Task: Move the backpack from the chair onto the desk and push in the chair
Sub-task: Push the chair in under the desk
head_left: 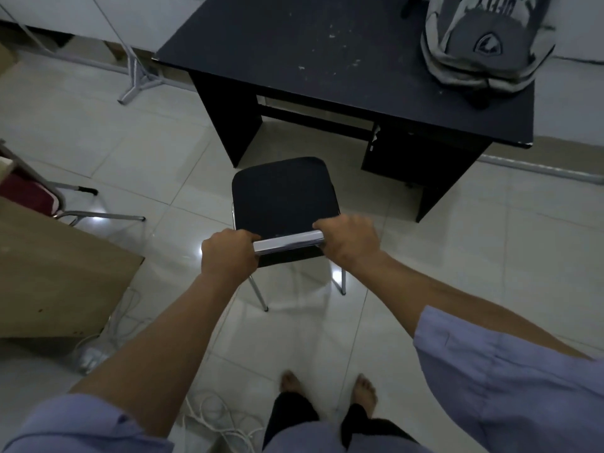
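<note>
Item: chair [283,194], pushing in. Our left hand [228,256] and right hand [349,240] clamp its chrome top rail [287,243] (backpack [487,44] already on desk [327,60]); we should push straight, evenly, into the knee gap.

Legible marking appears only on the grey backpack [483,40], at the far right corner of the bench [310,60]. Large pale block letters, inverted and cut off by the frame edge, possibly read "DEFY". Below them: a dark shield emblem without readable text.
</note>
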Tool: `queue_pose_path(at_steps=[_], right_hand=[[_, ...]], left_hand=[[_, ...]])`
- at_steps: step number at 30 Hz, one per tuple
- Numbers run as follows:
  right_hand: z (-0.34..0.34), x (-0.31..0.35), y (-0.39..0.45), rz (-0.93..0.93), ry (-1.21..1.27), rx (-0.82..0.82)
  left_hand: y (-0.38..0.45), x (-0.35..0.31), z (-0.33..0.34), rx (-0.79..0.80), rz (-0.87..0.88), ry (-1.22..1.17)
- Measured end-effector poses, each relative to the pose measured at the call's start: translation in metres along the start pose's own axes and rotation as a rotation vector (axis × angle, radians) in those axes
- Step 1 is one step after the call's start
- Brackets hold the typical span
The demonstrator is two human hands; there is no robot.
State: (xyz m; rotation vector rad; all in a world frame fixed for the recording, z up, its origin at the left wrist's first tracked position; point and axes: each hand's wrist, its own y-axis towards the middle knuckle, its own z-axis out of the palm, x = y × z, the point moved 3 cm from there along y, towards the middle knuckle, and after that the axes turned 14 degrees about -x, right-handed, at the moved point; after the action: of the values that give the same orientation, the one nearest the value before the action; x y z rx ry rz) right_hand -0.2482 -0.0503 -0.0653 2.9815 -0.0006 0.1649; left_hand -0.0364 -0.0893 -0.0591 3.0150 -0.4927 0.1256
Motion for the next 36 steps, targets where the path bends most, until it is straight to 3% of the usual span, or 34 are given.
queue_pose_path(at_steps=[20,36], right_hand=[[0.026,0.042,0.146,0.279,-0.099,-0.050],[0.036,-0.021,0.274,0.444,-0.098,-0.083]], left_hand=[[0.191,0.085,0.024,-0.071,0.231,-0.038],[0.366,0.059,0.034,-0.084,0.296,-0.107]])
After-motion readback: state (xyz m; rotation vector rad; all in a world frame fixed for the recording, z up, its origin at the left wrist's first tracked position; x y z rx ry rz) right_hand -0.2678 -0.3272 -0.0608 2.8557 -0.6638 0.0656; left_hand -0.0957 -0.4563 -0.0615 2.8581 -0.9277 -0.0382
